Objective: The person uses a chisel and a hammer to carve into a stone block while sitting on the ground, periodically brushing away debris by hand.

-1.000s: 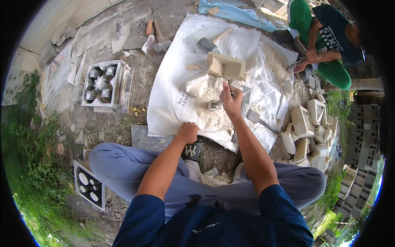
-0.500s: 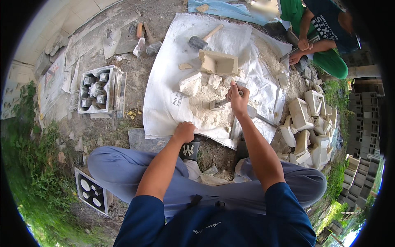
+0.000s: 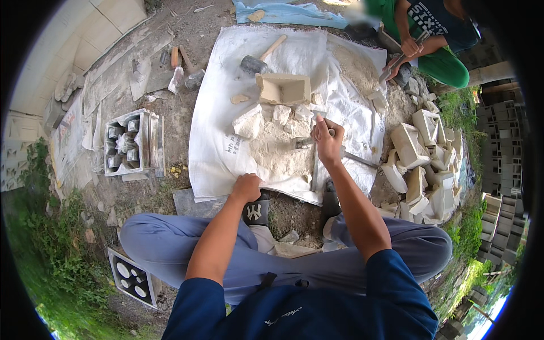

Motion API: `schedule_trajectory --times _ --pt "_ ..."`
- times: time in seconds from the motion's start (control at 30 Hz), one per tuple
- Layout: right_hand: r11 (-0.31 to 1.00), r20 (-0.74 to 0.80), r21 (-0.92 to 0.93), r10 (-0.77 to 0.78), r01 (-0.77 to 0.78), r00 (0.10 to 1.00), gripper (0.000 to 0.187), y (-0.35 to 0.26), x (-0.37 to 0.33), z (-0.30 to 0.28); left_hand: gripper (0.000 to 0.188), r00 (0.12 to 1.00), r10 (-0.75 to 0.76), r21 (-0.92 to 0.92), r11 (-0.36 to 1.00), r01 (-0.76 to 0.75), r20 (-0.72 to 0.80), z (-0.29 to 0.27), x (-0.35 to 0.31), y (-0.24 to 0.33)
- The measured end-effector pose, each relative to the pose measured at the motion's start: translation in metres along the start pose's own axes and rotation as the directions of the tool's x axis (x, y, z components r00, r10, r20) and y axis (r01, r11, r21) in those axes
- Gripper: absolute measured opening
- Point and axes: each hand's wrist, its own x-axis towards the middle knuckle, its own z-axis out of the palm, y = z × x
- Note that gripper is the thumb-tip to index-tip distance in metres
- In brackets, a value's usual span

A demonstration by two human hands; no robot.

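My right hand (image 3: 328,141) is wrapped round the handle of a hammer; its metal head (image 3: 303,143) is low over pale crumbled stone and powder (image 3: 283,156). My left hand (image 3: 247,188) is closed at the near edge of a white woven sack (image 3: 215,136) spread on the ground, apparently gripping the fabric. Beyond the crumbs lie rough pale chunks (image 3: 248,122) and a hollow, broken block (image 3: 283,89). A dark metal bar (image 3: 361,159) sticks out to the right from behind my right hand.
A mallet (image 3: 254,64) lies at the sack's far side. Broken blocks (image 3: 425,170) are heaped at right. A metal mould (image 3: 127,141) stands at left, another plate with round holes (image 3: 133,277) by my left knee. At far right a co-worker (image 3: 430,45) holds a long tool.
The view has shifted slightly, so the sack and blocks appear farther left and lower. Both my hands keep their grips. The co-worker's tool is tilted more steeply.
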Motion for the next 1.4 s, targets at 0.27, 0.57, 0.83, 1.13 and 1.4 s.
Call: schedule_trajectory --times 0.27,0.57,0.83,1.13,1.4 --pt "0.922 0.139 -0.359 -0.102 0.147 0.985 0.050 0.030 -0.008 -0.046 0.041 0.979 -0.042 0.134 0.991 0.015 0.200 -0.033 0.010 0.028" --pt "0.913 0.365 -0.402 0.091 0.069 0.927 0.050 -0.009 0.000 -0.080 0.048 0.996 0.054 -0.077 0.995 -0.059 -0.067 -0.058 0.026 0.064" --pt "0.989 0.230 -0.070 0.143 -0.131 0.963 0.025 0.002 -0.004 -0.045 0.042 0.981 0.046 -0.180 0.980 -0.080 -0.188 -0.085 0.038 0.104" --pt "0.884 -0.388 0.447 0.056 0.135 0.920 0.034 0.031 -0.049 -0.063 0.045 0.984 0.033 0.050 0.998 -0.043 0.175 -0.149 0.009 0.145" --pt "0.915 -0.228 0.368 -0.084 0.165 0.970 0.063 -0.032 -0.066 -0.070 0.032 0.981 0.102 -0.212 0.968 -0.136 -0.162 -0.131 0.022 0.136"
